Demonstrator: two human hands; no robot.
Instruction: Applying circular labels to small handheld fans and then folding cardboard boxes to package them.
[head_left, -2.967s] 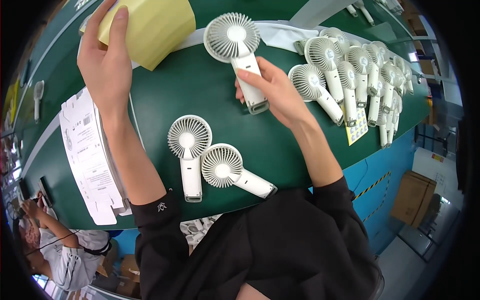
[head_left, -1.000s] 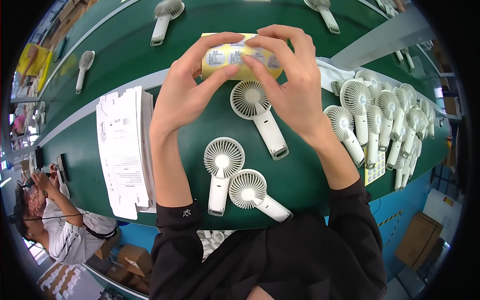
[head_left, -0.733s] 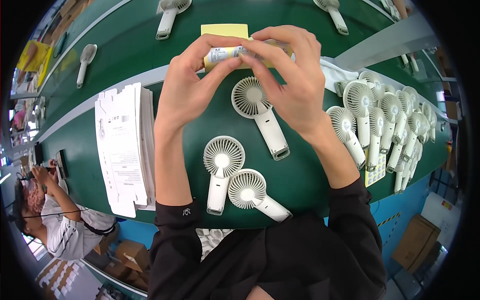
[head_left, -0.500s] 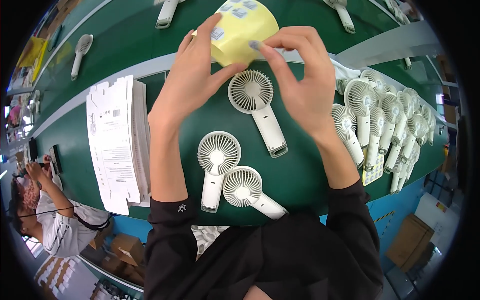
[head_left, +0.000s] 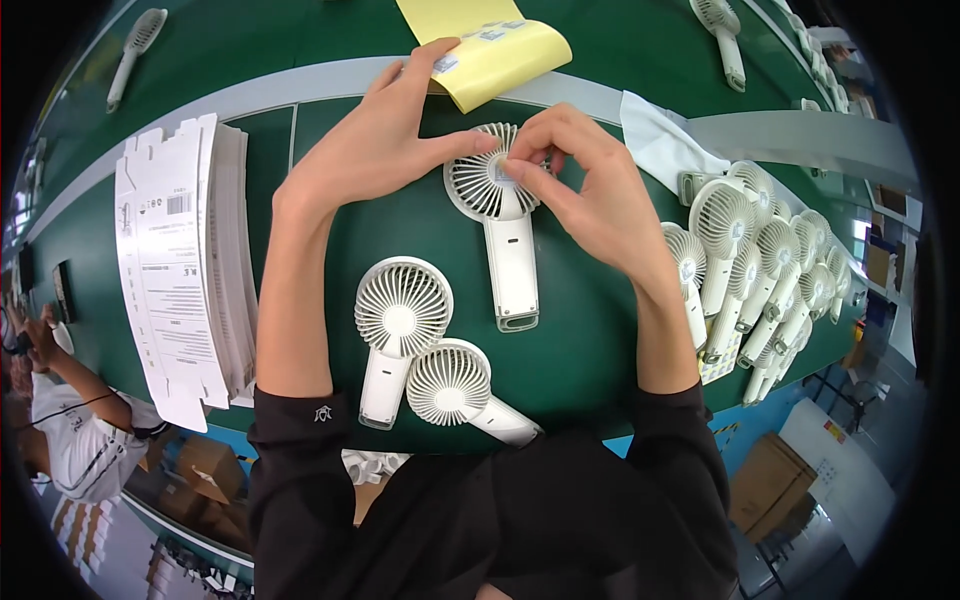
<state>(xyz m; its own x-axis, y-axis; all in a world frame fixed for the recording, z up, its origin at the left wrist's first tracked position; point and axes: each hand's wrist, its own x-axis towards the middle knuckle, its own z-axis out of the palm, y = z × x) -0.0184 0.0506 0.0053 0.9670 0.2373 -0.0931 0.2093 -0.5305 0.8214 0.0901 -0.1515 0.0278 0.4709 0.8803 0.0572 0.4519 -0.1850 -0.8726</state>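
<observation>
A white handheld fan [head_left: 513, 270] lies on the green table, its round grille away from me and its handle toward me. My left hand [head_left: 385, 145] holds a curled yellow sticker sheet [head_left: 525, 68] between its fingers beyond the fan, while its thumb rests on the grille. A few grey stickers show on the sheet. With thumb and forefinger my right hand [head_left: 590, 190] pinches a small grey sticker [head_left: 503, 171] at the hub of the grille; the fingers partly cover it. Closer to me lie two more fans, one upright [head_left: 402, 310] and one slanted [head_left: 450, 388], touching each other.
A stack of flat white printed cartons [head_left: 170, 270] stands at the left. Many fans [head_left: 775, 245] are heaped at the right beside a white cloth [head_left: 665, 140]. Beyond a pale rail, single fans [head_left: 135, 55] lie on green surface. Another person [head_left: 85, 430] sits far left.
My right hand has brought the sticker from the sheet down to the fan's hub. My left thumb now touches the grille, the sheet has curled over, and the fan has turned straighter.
</observation>
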